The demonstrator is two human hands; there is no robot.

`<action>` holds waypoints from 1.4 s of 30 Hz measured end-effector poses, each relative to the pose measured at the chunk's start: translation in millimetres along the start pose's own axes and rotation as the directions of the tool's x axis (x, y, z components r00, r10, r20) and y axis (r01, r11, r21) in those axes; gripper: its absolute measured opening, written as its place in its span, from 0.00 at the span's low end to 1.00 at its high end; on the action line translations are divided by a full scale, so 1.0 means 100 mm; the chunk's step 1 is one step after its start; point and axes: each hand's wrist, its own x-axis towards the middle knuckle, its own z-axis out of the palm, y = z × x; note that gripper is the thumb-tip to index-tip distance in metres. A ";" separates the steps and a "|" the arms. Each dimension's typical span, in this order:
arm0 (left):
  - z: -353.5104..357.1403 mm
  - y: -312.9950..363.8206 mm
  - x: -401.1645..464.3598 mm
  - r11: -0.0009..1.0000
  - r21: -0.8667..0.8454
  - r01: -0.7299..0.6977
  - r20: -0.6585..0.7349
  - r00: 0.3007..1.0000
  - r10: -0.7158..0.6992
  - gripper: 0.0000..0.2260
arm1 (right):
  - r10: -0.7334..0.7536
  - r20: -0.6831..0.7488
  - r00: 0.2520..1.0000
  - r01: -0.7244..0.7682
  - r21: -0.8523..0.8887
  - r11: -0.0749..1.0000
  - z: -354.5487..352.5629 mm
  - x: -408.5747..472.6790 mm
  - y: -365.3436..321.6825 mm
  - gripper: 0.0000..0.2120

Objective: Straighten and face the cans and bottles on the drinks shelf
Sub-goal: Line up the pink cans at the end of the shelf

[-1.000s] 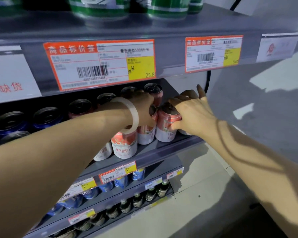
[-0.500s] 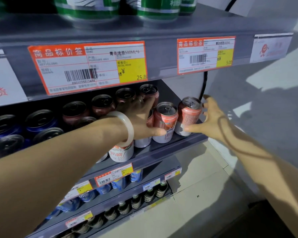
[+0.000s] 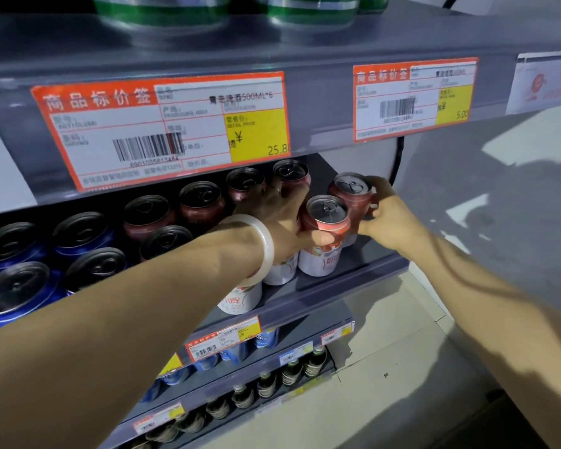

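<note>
At the far left of the drinks shelf (image 3: 353, 280) we see the blue cans (image 3: 17, 293) standing in 2 rows, tops up. They sit close together, which looks like stock already faced, or at least not what we are working on now. Next come the dark red cans (image 3: 201, 202) running back along the rear row, upright and packed side by side.

Our left hand (image 3: 282, 222), with a pale bangle (image 3: 263, 247) on the wrist, reaches in across the front row and grips a red-and-white can (image 3: 324, 234), thumb wrapped over its front. We judge this hold is meant to steady or turn the can so its label looks outward. More cans of the same kind stand below the wrist at the shelf lip.

Further right, our right hand (image 3: 389, 218) curls its fingers round the end can (image 3: 353, 196), which stands just behind and beside the first, near the shelf's right end. Holding both at once lets us nudge the pair into line with each other.

Above, the price tag (image 3: 162, 128) marks the upper shelf edge; below, bottles (image 3: 266, 384) fill the lowest shelf.
</note>
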 end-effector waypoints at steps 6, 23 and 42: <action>-0.06 -0.17 -0.15 0.999 -0.031 0.009 0.144 0.990 -0.004 0.59 | 0.003 0.123 0.992 -0.008 0.035 0.999 0.04 0.10 -0.10 0.36; -0.10 -0.32 -0.39 0.990 -0.138 -0.005 0.054 0.998 0.013 0.42 | -0.376 0.335 0.864 0.497 -0.445 0.745 0.02 -0.47 -0.65 0.31; 0.07 -0.31 -0.26 0.996 -0.064 -0.066 -0.136 0.989 0.057 0.33 | -0.275 0.348 0.896 0.441 -0.640 0.629 -0.03 -0.40 -0.59 0.34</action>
